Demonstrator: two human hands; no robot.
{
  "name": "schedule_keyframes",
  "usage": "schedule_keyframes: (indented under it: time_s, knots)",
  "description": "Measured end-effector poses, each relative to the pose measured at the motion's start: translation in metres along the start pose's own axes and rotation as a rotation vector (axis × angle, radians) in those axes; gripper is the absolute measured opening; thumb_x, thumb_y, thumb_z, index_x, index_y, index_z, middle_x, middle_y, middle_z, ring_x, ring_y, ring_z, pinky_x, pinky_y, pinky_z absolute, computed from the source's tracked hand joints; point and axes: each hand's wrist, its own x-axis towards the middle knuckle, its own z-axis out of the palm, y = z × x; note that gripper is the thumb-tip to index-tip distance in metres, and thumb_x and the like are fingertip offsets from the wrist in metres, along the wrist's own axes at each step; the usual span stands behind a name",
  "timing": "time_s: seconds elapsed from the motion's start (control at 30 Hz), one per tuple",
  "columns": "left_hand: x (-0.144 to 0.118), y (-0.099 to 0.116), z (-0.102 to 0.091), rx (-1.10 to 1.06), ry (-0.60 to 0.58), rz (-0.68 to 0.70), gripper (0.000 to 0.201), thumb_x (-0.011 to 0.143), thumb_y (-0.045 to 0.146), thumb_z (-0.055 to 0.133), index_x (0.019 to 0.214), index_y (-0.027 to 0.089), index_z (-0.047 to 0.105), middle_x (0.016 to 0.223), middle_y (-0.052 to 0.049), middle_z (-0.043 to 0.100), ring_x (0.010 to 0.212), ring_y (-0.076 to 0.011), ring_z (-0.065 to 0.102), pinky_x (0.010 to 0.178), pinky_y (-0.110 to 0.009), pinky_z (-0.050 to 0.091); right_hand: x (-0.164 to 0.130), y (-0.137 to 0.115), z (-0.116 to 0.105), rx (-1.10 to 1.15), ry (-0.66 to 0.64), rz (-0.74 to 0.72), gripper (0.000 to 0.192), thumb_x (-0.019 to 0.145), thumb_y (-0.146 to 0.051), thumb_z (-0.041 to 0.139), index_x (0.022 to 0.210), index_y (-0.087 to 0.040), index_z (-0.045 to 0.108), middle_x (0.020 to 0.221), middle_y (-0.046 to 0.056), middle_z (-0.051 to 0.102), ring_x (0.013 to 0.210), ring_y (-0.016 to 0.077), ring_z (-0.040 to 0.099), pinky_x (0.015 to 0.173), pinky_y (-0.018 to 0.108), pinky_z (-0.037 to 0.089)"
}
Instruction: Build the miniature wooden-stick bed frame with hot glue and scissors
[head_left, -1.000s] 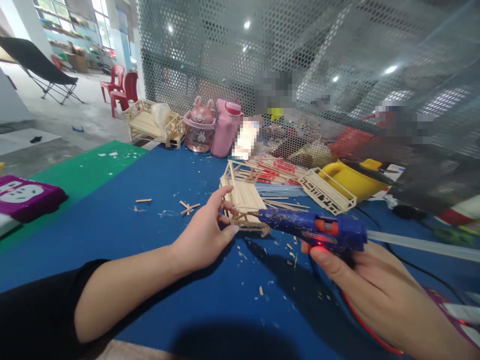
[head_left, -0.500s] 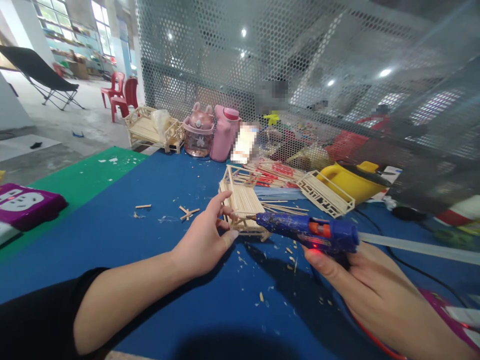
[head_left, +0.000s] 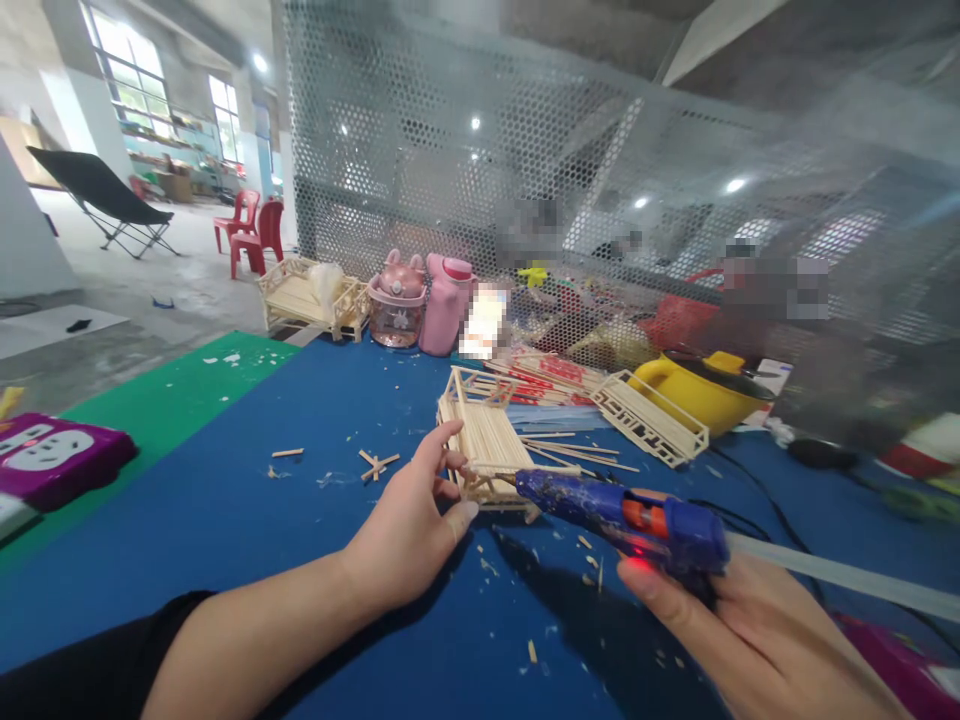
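Note:
A blue hot glue gun (head_left: 600,505) is gripped in my right hand (head_left: 757,610), a red light glowing on its side and a clear glue stick (head_left: 840,575) sticking out behind. Its nozzle points left at the near end of a miniature bed made of wooden sticks (head_left: 484,430). My left hand (head_left: 409,520) holds that bed at its near left corner, thumb in front and fingers curled at the side. The nozzle tip is close to my left fingertips; whether it touches the wood I cannot tell.
Behind lie loose sticks (head_left: 577,450), red-marked stick packs (head_left: 551,372), a stick railing piece (head_left: 649,418) and a yellow pot (head_left: 697,395). A larger stick bed (head_left: 307,300), pink bottle (head_left: 446,305) and bunny-eared jar (head_left: 396,305) line the mesh screen. Purple power strip (head_left: 67,460) at left.
The view has tilted upward, so the table things appear lower. Both hands keep their holds, and the glue gun's nozzle stays at the near end of the miniature bed.

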Motion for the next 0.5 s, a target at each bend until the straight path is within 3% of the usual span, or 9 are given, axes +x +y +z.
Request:
schedule_keyframes:
  time_s: [0.23, 0.5]
  knots:
    - [0.000, -0.002, -0.001, 0.001, 0.005, 0.013, 0.067, 0.076, 0.009, 0.054, 0.136, 0.023, 0.028, 0.108, -0.005, 0.053, 0.076, -0.0096, 0.056, 0.081, -0.032, 0.050, 0.010, -0.015, -0.003, 0.125, -0.053, 0.018, 0.046, 0.088, -0.050, 0.043, 0.125, -0.026, 0.057, 0.102, 0.005, 0.073, 0.101, 0.0281, 0.066, 0.089, 0.043, 0.054]
    - [0.000, -0.002, 0.000, -0.002, -0.008, 0.017, 0.067, 0.076, 0.009, 0.054, 0.136, 0.023, 0.027, 0.108, -0.005, 0.053, 0.078, -0.0107, 0.057, 0.082, -0.034, 0.050, 0.005, -0.012, -0.003, 0.134, -0.049, 0.016, 0.046, 0.088, -0.048, 0.046, 0.128, -0.027, 0.054, 0.108, 0.004, 0.071, 0.103, 0.0274, 0.064, 0.089, 0.039, 0.053]
